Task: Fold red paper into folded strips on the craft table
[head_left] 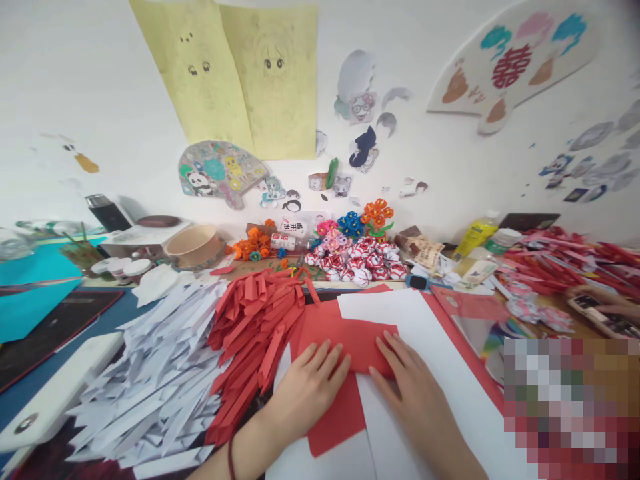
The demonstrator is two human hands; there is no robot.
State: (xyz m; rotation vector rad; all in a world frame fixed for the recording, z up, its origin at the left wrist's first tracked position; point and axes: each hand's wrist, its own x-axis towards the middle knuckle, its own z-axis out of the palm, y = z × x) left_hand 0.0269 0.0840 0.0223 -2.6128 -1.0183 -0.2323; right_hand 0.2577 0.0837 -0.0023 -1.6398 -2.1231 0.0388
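Note:
A folded sheet of red paper (363,337) lies in front of me, over white sheets (410,313) and another piece of red paper (340,417). My left hand (307,387) rests on its left part, fingers stretched out and flat. At the right end, my right hand (417,390) presses the folded paper with its fingers spread and the thumb by the near edge. Left of my hands is a heap of folded red paper strips (255,320). Beside that spreads a larger heap of folded white paper strips (155,380).
Paper flowers (370,257) crowd the back edge by the wall. A wooden bowl (195,247) and a black flask (106,212) stand back left. Far left lies a white elongated object (65,387). At right, another person's hand (620,307) holds a phone (597,310).

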